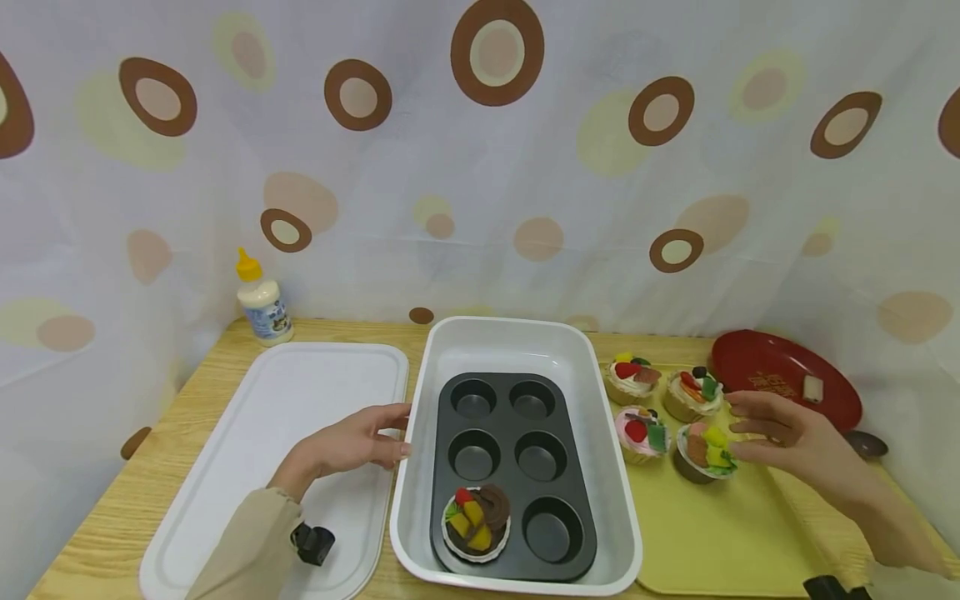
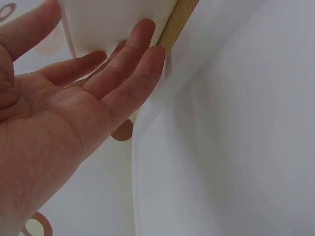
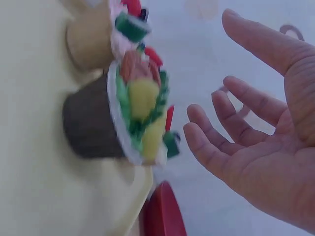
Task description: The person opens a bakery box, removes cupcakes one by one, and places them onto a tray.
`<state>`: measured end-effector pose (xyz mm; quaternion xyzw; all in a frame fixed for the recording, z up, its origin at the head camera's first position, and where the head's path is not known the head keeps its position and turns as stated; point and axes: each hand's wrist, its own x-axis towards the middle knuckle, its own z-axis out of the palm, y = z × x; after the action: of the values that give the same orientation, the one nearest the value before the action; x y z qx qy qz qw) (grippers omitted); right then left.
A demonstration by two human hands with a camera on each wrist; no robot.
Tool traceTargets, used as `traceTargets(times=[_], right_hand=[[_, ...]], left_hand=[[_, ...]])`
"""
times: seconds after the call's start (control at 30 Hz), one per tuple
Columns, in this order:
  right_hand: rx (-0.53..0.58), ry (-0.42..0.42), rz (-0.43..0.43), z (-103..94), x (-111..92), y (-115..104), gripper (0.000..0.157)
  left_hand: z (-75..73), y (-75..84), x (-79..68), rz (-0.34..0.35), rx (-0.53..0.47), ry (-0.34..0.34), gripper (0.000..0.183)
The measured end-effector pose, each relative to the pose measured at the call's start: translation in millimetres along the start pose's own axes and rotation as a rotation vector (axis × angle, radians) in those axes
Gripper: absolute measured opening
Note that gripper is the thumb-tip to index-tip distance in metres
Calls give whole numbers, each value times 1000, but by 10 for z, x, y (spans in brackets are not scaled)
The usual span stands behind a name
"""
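Observation:
My left hand [image 1: 356, 442] touches the left rim of a white plastic bin [image 1: 495, 346], its fingers loosely bent and nothing gripped. Inside the bin lies a dark muffin tin [image 1: 506, 487]. A chocolate cupcake with fruit topping [image 1: 477, 523] sits in the tin's near left cup. My right hand [image 1: 795, 442] hovers beside a cupcake in a dark brown base [image 1: 703, 452] topped with yellow and green pieces. In the right wrist view the fingers [image 3: 202, 142] are spread, apart from that cupcake [image 3: 93, 123]. Close by stand a pink-topped cupcake [image 1: 642, 433] and two white-topped ones [image 1: 692, 393].
A yellow tray [image 1: 720, 542] lies under the cupcakes at right. Behind it a red oval plate [image 1: 780, 367] leans against the curtain, with a dark spoon [image 1: 867, 443] nearby. On the left are a white lid [image 1: 330, 375] and a bottle with a yellow cap [image 1: 264, 304].

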<state>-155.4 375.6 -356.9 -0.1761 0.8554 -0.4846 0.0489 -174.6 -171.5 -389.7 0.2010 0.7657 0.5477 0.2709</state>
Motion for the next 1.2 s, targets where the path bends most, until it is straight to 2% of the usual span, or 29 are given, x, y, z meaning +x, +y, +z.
traceTargets(times=[0.13,0.37,0.53,0.73,0.93,1.2], right_hand=[[77,-19,-42,165,124,-175,51],[83,-23,-37,597,382,-532,45],[144,-84,-78,900,601,-747,49],[182,-199,-170,1232,904,-895,51],[266,-350,-216,1572,1172,-947,54],[378,-481,-305,1949,1315,-1057,44]], left_hand=[[-4,0,-2,7,3,-4,62],[-2,-6,-7,4,-1,-2,61],[4,-5,-4,8,-3,2,61],[6,1,-11,3,5,12,60],[14,-3,-24,0,2,13,60],[14,11,4,8,-9,3,60]])
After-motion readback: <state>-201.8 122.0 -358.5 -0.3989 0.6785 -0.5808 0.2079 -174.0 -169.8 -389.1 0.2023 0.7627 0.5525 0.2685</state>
